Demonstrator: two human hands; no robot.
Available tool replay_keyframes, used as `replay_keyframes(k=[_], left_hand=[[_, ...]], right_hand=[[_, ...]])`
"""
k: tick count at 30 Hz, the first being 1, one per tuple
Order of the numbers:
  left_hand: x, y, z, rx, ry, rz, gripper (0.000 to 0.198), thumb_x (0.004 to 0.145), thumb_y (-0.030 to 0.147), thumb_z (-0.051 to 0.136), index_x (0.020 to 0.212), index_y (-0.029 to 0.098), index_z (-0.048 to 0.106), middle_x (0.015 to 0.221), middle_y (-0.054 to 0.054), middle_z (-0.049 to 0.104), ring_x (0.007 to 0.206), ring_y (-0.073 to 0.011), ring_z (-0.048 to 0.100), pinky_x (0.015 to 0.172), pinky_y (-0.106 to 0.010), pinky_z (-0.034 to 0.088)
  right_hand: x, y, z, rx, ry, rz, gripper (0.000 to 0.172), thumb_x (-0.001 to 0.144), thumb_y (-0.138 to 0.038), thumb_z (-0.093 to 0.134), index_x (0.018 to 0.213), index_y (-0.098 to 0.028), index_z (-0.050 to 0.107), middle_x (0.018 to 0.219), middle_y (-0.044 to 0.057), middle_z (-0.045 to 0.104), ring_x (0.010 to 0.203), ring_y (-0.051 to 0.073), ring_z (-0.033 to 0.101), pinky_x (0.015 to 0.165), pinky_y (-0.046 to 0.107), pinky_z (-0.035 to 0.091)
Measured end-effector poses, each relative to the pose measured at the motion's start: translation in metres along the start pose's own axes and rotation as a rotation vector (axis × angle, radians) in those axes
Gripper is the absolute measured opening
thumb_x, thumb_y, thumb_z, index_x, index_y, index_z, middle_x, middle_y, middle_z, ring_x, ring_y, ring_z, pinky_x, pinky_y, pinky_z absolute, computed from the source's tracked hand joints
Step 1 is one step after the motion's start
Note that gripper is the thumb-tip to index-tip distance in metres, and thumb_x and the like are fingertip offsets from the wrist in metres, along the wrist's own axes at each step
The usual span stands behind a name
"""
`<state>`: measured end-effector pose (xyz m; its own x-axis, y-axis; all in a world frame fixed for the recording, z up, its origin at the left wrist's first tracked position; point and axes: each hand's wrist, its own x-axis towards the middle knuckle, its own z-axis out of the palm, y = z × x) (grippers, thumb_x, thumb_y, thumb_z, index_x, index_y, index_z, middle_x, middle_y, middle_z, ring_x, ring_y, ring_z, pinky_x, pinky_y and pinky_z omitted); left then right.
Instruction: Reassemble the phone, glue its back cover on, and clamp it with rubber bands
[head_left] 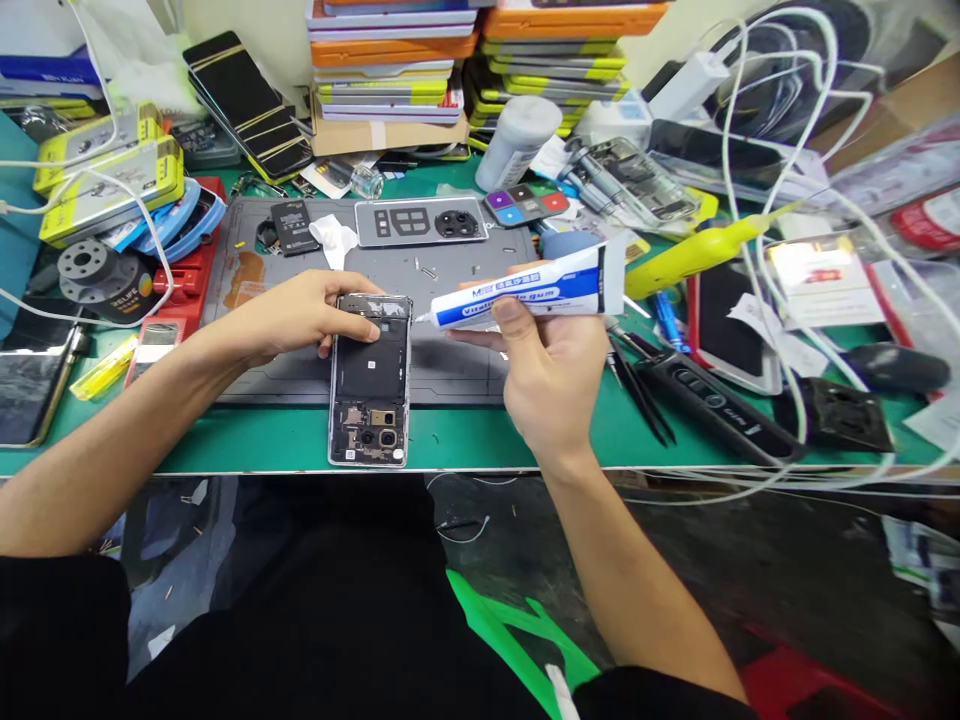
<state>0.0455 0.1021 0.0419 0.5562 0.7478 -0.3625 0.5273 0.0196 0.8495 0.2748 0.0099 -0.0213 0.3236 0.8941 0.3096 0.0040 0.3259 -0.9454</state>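
Risk, as I judge it: too hard a squeeze on glue tube (pixel 532 290) would flood bead past frame rim onto battery (pixel 371 368) or camera modules (pixel 377 430). Second risk: near end lies close to counter (pixel 465 440) front edge, so a nudge could slide it off.

Opened smartphone (pixel 370 385): back off, black battery mid-body, boards and lenses bare at near end. Lies flat, far half on grey repair mat (pixel 450 380), near half on green counter.

Left hand (pixel 300 315): fingers curled over far end, pinning it. Right hand (pixel 551 385): wrapped round white-blue tube, nozzle at phone's far right corner.
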Motion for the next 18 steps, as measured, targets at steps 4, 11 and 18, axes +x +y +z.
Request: replay_keyframes(k=[4, 11, 18], left_hand=[[0.001, -0.002, 0.000, -0.015, 0.009, -0.006, 0.040, 0.078, 0.027, 0.084, 0.116, 0.017, 0.079, 0.085, -0.004, 0.071, 0.060, -0.0111, 0.053, 0.059, -0.026, 0.044], [0.002, -0.001, 0.001, -0.038, 0.028, -0.018, 0.042, 0.077, 0.026, 0.085, 0.117, 0.016, 0.080, 0.091, -0.006, 0.073, 0.066, -0.0130, 0.056, 0.061, -0.027, 0.046], [0.000, 0.002, 0.003, -0.035, 0.042, -0.028, 0.045, 0.076, 0.026, 0.086, 0.120, 0.016, 0.079, 0.097, -0.007, 0.072, 0.071, -0.0140, 0.057, 0.066, -0.029, 0.046]], right_hand=[[-0.006, 0.003, -0.006, -0.051, -0.039, -0.030, 0.037, 0.096, -0.054, 0.079, 0.119, -0.028, 0.069, 0.107, 0.006, 0.084, 0.113, 0.031, 0.082, 0.095, 0.051, 0.074], [-0.019, 0.002, -0.011, -0.069, -0.088, -0.036, 0.037, 0.100, -0.052, 0.075, 0.128, -0.029, 0.069, 0.109, 0.006, 0.085, 0.101, 0.030, 0.085, 0.083, 0.046, 0.077], [-0.033, -0.002, -0.015, -0.065, -0.095, -0.015, 0.047, 0.100, -0.049, 0.075, 0.142, -0.031, 0.063, 0.119, 0.008, 0.084, 0.103, 0.031, 0.085, 0.085, 0.048, 0.077]])
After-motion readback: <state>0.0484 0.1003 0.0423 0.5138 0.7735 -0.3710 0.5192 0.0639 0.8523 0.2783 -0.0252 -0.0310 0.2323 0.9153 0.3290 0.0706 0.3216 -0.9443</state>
